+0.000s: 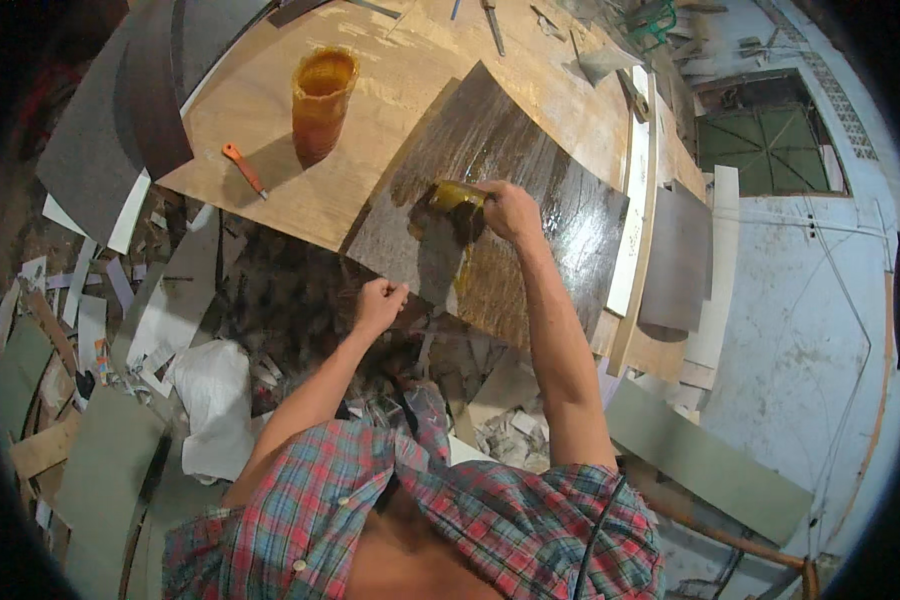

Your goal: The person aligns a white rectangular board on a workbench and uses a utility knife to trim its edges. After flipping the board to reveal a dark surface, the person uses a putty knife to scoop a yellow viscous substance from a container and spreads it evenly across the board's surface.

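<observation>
A dark brown laminate sheet (560, 215) lies at a slant on the wooden table, with wet, shiny streaks of amber glue across it. My right hand (511, 211) grips a glue spreader (458, 196) coated in yellow-amber glue and holds it against the sheet's middle. A darker wet patch shows beside the spreader. My left hand (378, 305) is closed at the sheet's near edge, fingertips pinched on the rim. Further left stands a glue-crusted orange container (324, 105). An orange-handled tool (244, 170) with a narrow blade lies left of it.
Bent dark sheets (100, 120) overhang the plywood tabletop (270, 215) at left. Long strips (638, 200) lie along its right side. Scraps and a white sack (213, 405) cover the floor. A pale blue wall (770, 300) stands at right.
</observation>
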Tool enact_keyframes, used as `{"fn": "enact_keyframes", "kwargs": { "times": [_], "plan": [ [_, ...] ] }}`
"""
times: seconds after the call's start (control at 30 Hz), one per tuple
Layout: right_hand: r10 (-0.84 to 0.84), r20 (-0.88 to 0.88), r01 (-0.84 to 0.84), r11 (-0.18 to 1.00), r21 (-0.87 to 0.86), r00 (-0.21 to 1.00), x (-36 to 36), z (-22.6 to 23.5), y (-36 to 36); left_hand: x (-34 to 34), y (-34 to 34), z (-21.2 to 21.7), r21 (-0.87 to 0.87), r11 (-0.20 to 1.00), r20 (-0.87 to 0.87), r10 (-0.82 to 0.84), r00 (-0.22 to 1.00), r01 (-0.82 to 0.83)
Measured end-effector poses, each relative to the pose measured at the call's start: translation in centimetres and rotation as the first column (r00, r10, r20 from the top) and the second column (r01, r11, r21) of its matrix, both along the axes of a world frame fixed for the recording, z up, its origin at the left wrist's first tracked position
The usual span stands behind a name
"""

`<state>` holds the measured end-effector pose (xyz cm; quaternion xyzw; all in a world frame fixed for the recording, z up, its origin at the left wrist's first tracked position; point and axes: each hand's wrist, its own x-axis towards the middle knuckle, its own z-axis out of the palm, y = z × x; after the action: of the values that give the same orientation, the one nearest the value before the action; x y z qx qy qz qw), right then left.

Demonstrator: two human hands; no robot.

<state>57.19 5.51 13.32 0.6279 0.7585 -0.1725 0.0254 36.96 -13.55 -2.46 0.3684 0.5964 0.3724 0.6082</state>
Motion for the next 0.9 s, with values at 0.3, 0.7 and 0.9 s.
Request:
{"fn": "enact_keyframes", "kwargs": {
  "times": [0.3,0.7,0.9],
  "plan": [
    [0.172,-0.049,-0.161,0.972,0.171,0.984,1.6,-3.5,-2.1,-0.3,0.1,0.0,0.013,1.0,0.032,0.021,0.999,-0.021],
    [0.18,0.021,-0.178,0.982,-0.063,0.984,2.9,-2.7,-16.8,-1.5,0.5,-0.7,-0.059,0.996,0.028,-0.071,0.997,0.073],
    [-0.298,-0.381,0.261,0.954,-0.148,0.875,3.0,2.2,-24.5,-2.4,1.7,0.9,-0.054,0.979,0.041,-0.192,0.98,0.194]
  ]
}}
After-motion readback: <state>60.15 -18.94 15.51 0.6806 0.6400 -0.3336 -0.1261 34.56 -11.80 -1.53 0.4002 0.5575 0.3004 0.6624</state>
